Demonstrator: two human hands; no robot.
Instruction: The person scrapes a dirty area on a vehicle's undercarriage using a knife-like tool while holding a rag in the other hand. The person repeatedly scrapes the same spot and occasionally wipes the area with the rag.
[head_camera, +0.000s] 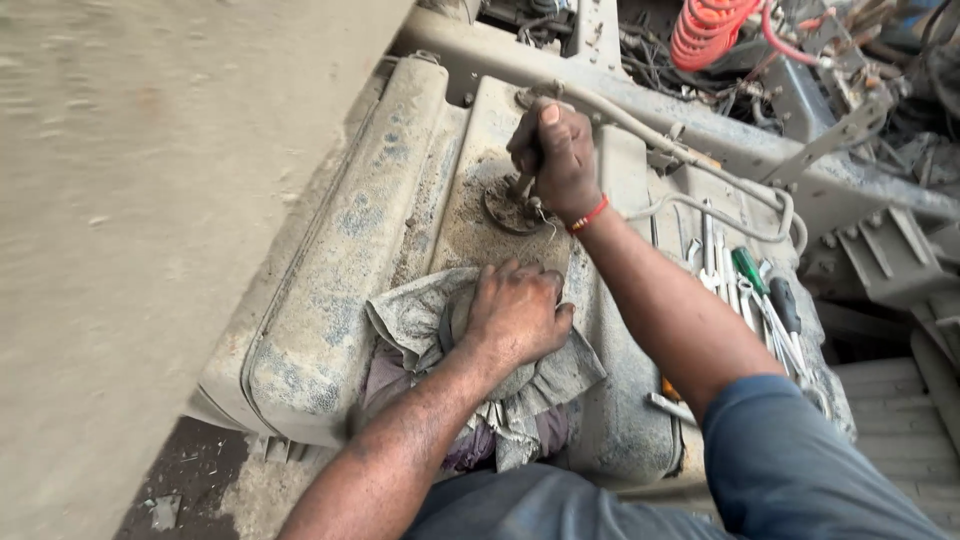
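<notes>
**Hands on a dusty fuel tank beside a truck frame**

The setting is the underside or flank of a heavy vehicle: a grimy chassis rail (700, 125) runs across the top of the view, with a red coiled air hose (705, 30) and tangled wiring behind it. In front of it sits a large, dust-caked fuel tank (330, 290), which serves as the work surface.

On the tank's top face lies a round, rusty fitting (510, 208), seemingly a cap or sender flange. The right hand (556, 155) is directly over its far edge, fingers curled tight in a fist around a slim tool (523, 183) whose shaft drops nearly upright from the fist onto the fitting. The tool's kind cannot be told, since the hand hides most of it. A red thread band (590, 214) circles that wrist.

Nearer the person than the fitting, the left hand (515, 312) lies palm down with fingers bent, pressing on a crumpled grey rag (440, 320) draped over the tank's near edge. The right hand is the closer one to the fitting; the left is just short of it.

To the right of the right forearm, a row of spanners and a green-handled screwdriver (748, 268) rest on the tank, well apart from both hands.
</notes>
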